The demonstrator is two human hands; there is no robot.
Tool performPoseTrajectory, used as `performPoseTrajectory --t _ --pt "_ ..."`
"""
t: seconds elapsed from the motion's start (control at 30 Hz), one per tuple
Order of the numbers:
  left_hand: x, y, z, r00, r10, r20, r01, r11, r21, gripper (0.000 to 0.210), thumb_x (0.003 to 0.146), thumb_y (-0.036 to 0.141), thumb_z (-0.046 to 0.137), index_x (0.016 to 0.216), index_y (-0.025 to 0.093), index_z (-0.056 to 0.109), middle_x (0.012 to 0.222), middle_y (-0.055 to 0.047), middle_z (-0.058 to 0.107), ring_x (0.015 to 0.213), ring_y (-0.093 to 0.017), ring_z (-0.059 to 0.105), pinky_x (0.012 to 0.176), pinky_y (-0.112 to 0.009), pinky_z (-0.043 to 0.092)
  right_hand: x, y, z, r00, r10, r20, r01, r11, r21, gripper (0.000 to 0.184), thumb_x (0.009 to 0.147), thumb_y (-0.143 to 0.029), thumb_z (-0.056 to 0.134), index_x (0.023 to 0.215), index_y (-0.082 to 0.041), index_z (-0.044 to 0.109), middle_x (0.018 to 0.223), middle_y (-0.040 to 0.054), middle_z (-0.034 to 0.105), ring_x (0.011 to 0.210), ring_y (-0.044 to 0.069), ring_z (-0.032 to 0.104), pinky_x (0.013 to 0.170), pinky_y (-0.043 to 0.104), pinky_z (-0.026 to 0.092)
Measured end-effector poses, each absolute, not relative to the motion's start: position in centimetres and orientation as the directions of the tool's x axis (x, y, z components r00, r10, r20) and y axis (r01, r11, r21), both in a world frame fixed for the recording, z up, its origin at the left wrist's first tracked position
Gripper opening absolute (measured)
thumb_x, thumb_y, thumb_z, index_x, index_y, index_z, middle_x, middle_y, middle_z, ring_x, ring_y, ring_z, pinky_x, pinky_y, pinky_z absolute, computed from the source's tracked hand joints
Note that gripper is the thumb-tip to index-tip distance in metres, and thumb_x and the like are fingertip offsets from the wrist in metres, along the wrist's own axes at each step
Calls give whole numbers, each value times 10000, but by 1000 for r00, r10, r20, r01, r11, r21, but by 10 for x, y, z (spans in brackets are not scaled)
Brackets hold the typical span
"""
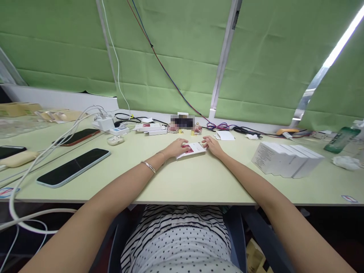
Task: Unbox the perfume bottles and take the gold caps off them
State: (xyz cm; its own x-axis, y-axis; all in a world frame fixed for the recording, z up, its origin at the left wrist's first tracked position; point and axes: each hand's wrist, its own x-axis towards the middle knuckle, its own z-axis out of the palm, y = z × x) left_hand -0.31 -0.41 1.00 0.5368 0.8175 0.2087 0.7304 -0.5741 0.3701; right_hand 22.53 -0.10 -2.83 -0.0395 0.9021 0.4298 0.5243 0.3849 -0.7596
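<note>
A thin white box point(196, 148) with a dark-red printed patch is on the table in front of me, slightly tilted. My left hand point(175, 148) is closed around its left end, with fingers over the printed patch. At the right end, the bent fingers of my right hand point(213, 146) grip the edge; part of the contact is too small to make out. Just beyond the hands are a blurred dark object point(183, 122) and small yellow pieces point(192, 133). More flat white boxes point(150, 128) with red print lie to the left, and a white card point(225, 135) to the right.
A row of white boxes point(287, 159) stands at right, near a green bottle point(342, 139) and crumpled tissue point(345, 163). Phones point(74, 167), an earbud case point(115, 140) and white charging cables point(36, 161) occupy the left. Dark cables point(244, 129) run along the back.
</note>
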Motion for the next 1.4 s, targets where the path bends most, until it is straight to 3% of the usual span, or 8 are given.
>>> performPoseTrajectory --t 0.17,0.27,0.37,0.67,0.87,1.13,1.3,1.4 --pt "-9 -7 16 603 774 193 698 -629 342 561 786 592 350 1156 215 539 1207 -62 549 1093 -250 499 927 -328 366 228 2 -29 -91 911 402 552 382 -741 345 845 -311 321 1089 -174 523 1031 74 630 742 140 602 758 329 472" --pt "-10 -10 19 643 754 136 683 -645 343 716 700 649 450 1249 188 460 1267 -90 507 1110 -273 489 931 -335 366 229 3 -28 -149 906 397 576 406 -709 323 823 -276 376 1060 -185 576 1102 56 620 997 182 551 945 380 367" --pt "-11 -11 21 660 744 106 675 -649 352 775 693 644 459 1302 170 392 1331 -104 442 1163 -279 446 954 -330 349 230 4 -28 -197 901 386 589 424 -688 332 824 -302 401 1082 -214 588 1172 32 593 1122 204 479 1016 404 285" --pt "-19 -4 22 659 747 93 641 -621 451 831 667 590 537 1337 149 321 1377 -107 375 1215 -273 389 1001 -327 307 230 2 -28 -286 890 356 591 456 -666 416 866 -436 348 1165 -222 543 1234 35 549 1139 195 479 1008 377 307" --pt "-24 2 21 637 762 119 643 -610 463 774 671 568 545 1308 168 361 1355 -108 395 1225 -299 361 1005 -381 292 227 -6 -22 -297 892 342 594 453 -664 400 864 -398 366 1175 -209 533 1234 47 547 1129 202 482 1003 391 309" --pt "-31 4 24 668 737 103 604 -618 503 691 677 471 577 1282 199 383 1349 -77 407 1195 -250 414 995 -343 328 227 -4 -24 -293 901 321 591 434 -680 404 837 -400 432 1195 -231 511 1275 47 508 1150 208 461 1008 405 305" --pt "-33 2 25 669 738 91 621 -622 477 671 689 445 566 1289 204 386 1338 -81 414 1229 -259 365 1023 -369 290 229 -4 -25 -332 889 316 561 455 -691 509 802 -388 496 1267 -192 431 1167 78 577 1066 208 523 964 406 350" --pt "-33 2 24 669 734 119 610 -633 476 658 690 427 565 1281 196 395 1331 -78 418 1224 -255 371 1027 -358 288 228 -6 -23 -375 872 315 535 481 -694 442 798 -359 500 1207 -194 491 1148 67 593 1049 204 533 949 397 364"
